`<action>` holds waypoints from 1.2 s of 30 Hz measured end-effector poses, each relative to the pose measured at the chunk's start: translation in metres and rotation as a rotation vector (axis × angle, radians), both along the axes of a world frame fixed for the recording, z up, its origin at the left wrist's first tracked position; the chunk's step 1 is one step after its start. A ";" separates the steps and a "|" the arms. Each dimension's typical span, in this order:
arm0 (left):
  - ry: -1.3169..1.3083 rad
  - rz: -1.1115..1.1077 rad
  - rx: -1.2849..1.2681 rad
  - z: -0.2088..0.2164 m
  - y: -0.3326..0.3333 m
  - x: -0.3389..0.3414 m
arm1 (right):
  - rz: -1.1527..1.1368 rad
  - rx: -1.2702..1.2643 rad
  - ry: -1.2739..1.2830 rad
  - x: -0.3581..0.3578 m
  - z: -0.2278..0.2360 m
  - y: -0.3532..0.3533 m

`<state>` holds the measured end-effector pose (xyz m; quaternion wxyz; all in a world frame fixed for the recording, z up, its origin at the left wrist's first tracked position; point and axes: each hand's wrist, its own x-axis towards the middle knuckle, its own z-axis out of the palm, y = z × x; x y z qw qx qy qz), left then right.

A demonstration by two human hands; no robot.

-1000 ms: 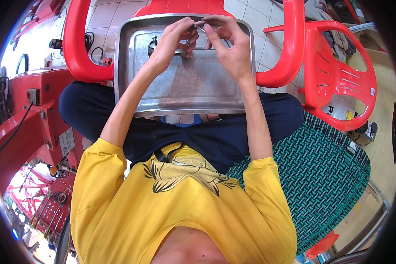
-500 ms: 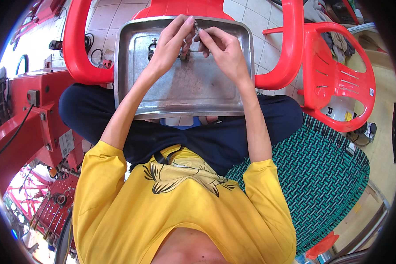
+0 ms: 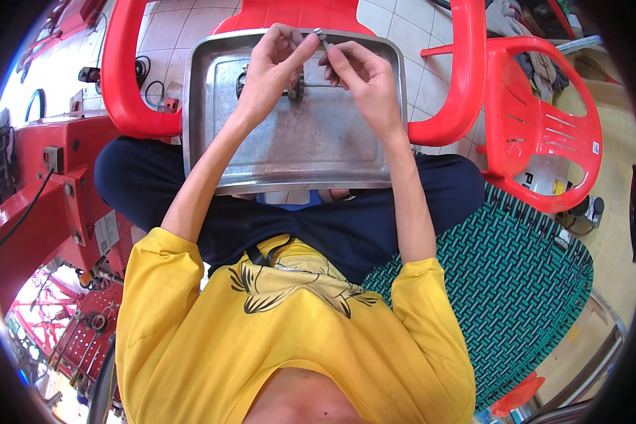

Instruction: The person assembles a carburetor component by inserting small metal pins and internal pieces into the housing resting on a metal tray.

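Observation:
Above the far side of a shallow metal tray (image 3: 261,159), both hands meet at a small metal part (image 3: 321,37), too small to identify. My left hand (image 3: 272,74) is closed, its thumb and fingers pinching at the part's upper left. From the other side my right hand (image 3: 364,78) pinches its lower end between thumb and fingertips, the other fingers curled in. Beneath the hands, a dark, greasy metal assembly (image 3: 295,90) lies in the tray, with a thin rod (image 3: 321,86) reaching right from it. My left hand and wrist hide part of this assembly.
The tray rests across a red plastic chair (image 3: 141,116) and my crossed legs. Another red chair (image 3: 544,131) stands to the right, beyond a green woven seat (image 3: 502,283). Red machinery (image 3: 56,184) stands close on the left. Cables (image 3: 145,71) lie on the tiled floor.
The small metal part has risen slightly and shows more clearly between the hands. My right hand has shifted a little right; the left fingers have curled in more.

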<state>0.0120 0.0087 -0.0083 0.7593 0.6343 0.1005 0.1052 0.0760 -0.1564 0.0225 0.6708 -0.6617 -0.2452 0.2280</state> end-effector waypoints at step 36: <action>-0.051 0.131 0.083 -0.001 0.001 -0.001 | -0.038 -0.046 -0.114 0.002 0.000 -0.005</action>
